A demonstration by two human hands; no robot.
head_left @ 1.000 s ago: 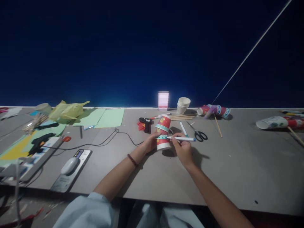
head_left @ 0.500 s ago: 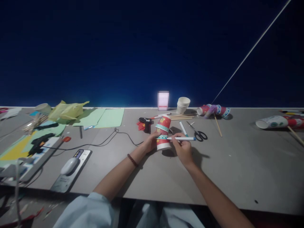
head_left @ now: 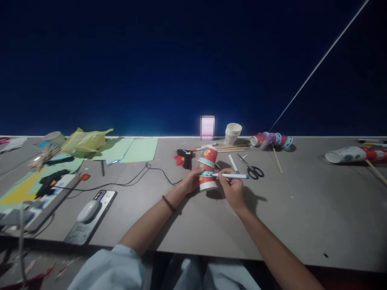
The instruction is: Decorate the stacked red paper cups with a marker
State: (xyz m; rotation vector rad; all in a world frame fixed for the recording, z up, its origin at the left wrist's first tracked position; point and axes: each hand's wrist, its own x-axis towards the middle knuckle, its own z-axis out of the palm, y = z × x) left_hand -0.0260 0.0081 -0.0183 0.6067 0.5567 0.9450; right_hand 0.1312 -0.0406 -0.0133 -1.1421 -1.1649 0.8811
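Observation:
My left hand is closed around the side of two red paper cups joined end to end, tilted a little above the table. Turquoise patterned bands and yellow designs decorate the cups. Between the fingers of my right hand is a white marker with a blue end pointing right. Its other tip meets the turquoise band on the lower cup, or comes very close. Beyond my right hand lie a second marker and black-handled scissors. A black glue gun rests on red paper pieces behind my left hand.
White stacked cups stand at the back beside wooden sticks. Decorated cup pieces on sticks lie to the right. Leftward are green sheets, a yellow bag, a power strip, a phone and a black cable.
Almost nothing differs. Both hands, the joined cups and the marker keep nearly the same place, with only a very slight shift of the view.

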